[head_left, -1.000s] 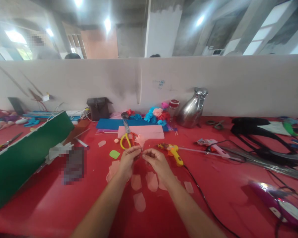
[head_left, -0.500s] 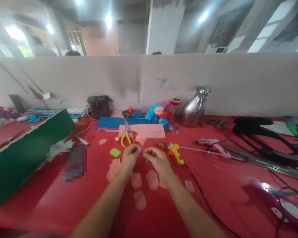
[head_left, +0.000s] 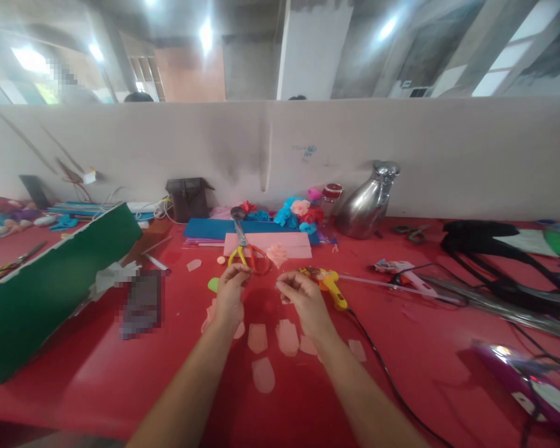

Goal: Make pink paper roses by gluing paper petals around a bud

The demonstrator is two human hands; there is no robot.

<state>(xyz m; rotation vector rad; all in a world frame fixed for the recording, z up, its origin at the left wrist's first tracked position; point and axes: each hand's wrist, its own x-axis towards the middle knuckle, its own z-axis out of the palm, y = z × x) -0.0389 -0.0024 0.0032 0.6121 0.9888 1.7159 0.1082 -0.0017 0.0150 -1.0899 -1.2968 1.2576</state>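
Head view only: two hands above red table. Left hand fingers pinched on thin red wire; pink flower at its far end. Right hand fingertips pressed together; contents unclear. Petals below: about six. One scissors, one glue gun.

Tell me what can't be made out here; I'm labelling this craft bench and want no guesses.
All in the head view:
- Left hand and right hand: pinched fingertips hide whatever they grip; too small to tell.
- Pixelated patch: the thing there is blurred out.
- Purple object: cut off by the right edge.
- Green board: runs off the left edge.
- Glue gun: its black cord leaves the bottom edge.
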